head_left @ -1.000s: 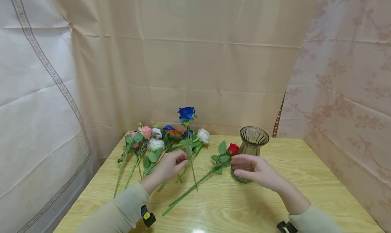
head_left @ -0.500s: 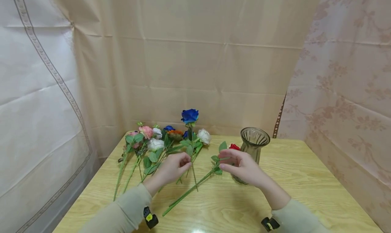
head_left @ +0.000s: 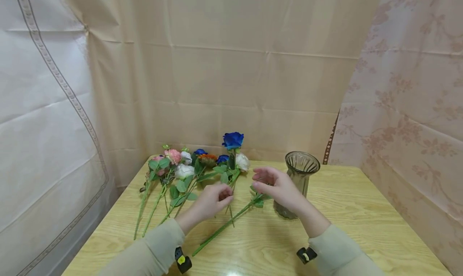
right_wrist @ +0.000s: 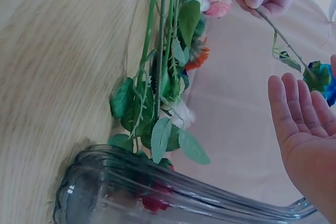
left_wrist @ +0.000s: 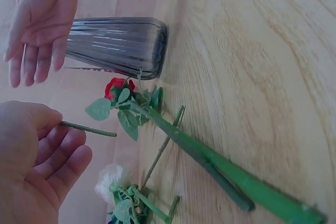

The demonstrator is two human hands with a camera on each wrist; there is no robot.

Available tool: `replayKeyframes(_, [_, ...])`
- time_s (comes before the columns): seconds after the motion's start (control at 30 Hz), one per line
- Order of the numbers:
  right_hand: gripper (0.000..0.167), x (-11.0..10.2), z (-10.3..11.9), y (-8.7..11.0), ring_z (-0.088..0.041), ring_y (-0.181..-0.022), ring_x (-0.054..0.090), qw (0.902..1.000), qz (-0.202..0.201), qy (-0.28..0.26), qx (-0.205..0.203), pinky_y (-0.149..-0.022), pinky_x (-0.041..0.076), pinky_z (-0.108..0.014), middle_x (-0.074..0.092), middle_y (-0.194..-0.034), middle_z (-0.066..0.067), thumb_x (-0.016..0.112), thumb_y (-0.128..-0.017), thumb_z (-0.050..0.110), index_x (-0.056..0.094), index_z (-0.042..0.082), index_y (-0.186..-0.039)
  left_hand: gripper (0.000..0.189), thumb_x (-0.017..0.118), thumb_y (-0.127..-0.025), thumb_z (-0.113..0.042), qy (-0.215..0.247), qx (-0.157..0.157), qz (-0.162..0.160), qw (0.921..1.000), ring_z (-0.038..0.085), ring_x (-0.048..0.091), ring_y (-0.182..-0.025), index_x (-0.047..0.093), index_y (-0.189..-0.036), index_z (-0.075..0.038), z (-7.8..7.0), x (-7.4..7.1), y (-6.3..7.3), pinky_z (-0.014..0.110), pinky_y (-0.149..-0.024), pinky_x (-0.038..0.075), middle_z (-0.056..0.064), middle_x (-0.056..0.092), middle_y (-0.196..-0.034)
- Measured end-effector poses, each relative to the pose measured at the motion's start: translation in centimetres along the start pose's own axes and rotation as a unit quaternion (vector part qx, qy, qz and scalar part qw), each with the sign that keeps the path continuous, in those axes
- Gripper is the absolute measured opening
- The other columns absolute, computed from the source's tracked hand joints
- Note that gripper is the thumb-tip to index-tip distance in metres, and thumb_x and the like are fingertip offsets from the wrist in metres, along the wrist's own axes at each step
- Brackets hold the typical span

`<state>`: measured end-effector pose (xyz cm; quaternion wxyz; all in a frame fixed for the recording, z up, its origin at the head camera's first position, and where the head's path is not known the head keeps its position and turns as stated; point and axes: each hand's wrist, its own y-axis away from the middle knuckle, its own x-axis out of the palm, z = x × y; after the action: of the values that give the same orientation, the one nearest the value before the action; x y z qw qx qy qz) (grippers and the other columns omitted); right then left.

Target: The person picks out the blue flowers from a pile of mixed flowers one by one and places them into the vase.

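At the left of the head view, artificial pink ruffled blossoms (head_left: 173, 157), a full white fabric rose (head_left: 184, 171) and an orange flower (head_left: 208, 160) lie bunched on a pale wood-grain table (head_left: 347, 211). A person's left hand (head_left: 209, 203), above a black wristband (head_left: 183, 262) with a yellow mark, pinches the thin stem of a blue fabric rose (head_left: 233, 140) between thumb and forefinger, the bloom upright at center frame; the left wrist view reveals the cut stem end jutting from the grip. A second white rose (head_left: 242, 162) sits just below the bloom. Right of center, the right hand (head_left: 276, 187) hovers with fingers gently bent, thumb apart, holding nothing. It covers a red fabric rose (left_wrist: 116, 86), which the left wrist view shows lying near the base of a smoky, fluted glass vase (head_left: 301, 181); the right wrist view catches its red petals through the glass. The vase stands at right of center. Compared with half a second earlier, the blue rose is farther right and the right hand farther left, away from the vase.
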<state>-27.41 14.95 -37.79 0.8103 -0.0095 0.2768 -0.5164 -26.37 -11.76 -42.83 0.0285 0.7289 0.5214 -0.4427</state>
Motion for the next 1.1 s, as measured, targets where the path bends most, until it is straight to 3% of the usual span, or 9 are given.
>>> replayKeyframes(0.37, [0.042, 0.8, 0.2, -1.7, -0.028, -0.099, 0.067, 0.9993, -0.001, -0.036, 0.007, -0.081, 0.059, -0.046, 0.069, -0.112, -0.010, 0.075, -0.096, 0.027, 0.062, 0.008, -0.131, 0.004, 0.069, -0.098, -0.008, 0.001, 0.001, 0.010, 0.9999, 0.006, 0.062, -0.074, 0.071, -0.101, -0.008, -1.0, 0.5, -0.4, 0.026, -0.067, 0.053, -0.006, 0.068, -0.085])
replayKeyframes(0.63, [0.037, 1.3, 0.2, -2.7, -0.027, -0.097, 0.067, 0.9988, -0.010, -0.048, 0.005, -0.081, 0.059, -0.045, 0.067, -0.111, -0.013, 0.074, -0.096, 0.017, 0.062, 0.000, -0.126, 0.005, 0.070, -0.097, -0.009, 0.005, 0.017, 0.027, 0.9995, 0.005, 0.062, -0.076, 0.070, -0.099, -0.005, -1.1, 1.2, -0.8, 0.025, -0.069, 0.053, -0.005, 0.067, -0.086])
replayKeyframes(0.87, [0.040, 1.4, 0.1, -3.1, -0.036, -0.097, 0.066, 0.9982, -0.010, -0.058, 0.015, -0.081, 0.059, -0.048, 0.066, -0.109, -0.016, 0.074, -0.096, 0.016, 0.060, -0.004, -0.127, 0.005, 0.071, -0.096, -0.005, 0.007, 0.016, 0.032, 0.9993, 0.004, 0.061, -0.075, 0.069, -0.098, -0.009, -1.3, 1.7, -1.0, 0.024, -0.068, 0.053, -0.005, 0.067, -0.086])
replayKeyframes(1.1, [0.033, 1.5, 0.1, -3.4, -0.031, -0.094, 0.067, 0.9967, -0.020, -0.071, 0.032, -0.081, 0.058, -0.053, 0.065, -0.107, -0.017, 0.069, -0.098, 0.010, 0.060, -0.003, -0.127, 0.005, 0.072, -0.096, -0.010, 0.002, 0.021, 0.041, 0.9990, 0.004, 0.062, -0.077, 0.070, -0.100, -0.006, -1.2, 1.9, -1.1, 0.024, -0.069, 0.054, -0.004, 0.069, -0.087])
